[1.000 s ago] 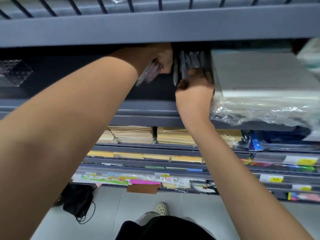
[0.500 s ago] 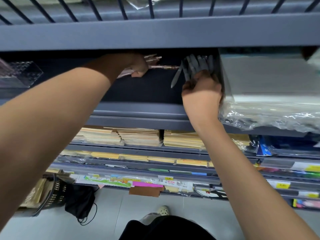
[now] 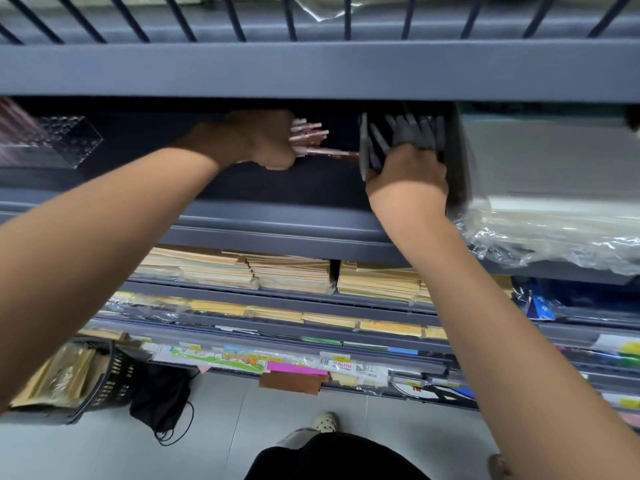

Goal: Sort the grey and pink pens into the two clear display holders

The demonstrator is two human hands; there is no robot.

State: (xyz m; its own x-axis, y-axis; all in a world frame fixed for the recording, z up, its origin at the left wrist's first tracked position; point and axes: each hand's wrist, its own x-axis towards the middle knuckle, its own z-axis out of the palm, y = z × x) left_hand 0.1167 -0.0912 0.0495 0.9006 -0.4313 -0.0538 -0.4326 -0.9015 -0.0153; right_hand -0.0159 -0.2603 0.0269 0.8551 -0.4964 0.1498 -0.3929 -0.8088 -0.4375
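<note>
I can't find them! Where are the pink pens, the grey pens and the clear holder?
pink pens (image 3: 309, 136), head view, the bundle's ends.
grey pens (image 3: 412, 133), head view, a middle pen.
clear holder (image 3: 69, 147), head view, its front wall.

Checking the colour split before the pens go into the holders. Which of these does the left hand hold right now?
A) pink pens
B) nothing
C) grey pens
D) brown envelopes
A: the left hand grips a bunch of pink pens, their ends poking out past its fingers; the right hand holds the grey pens.
</note>
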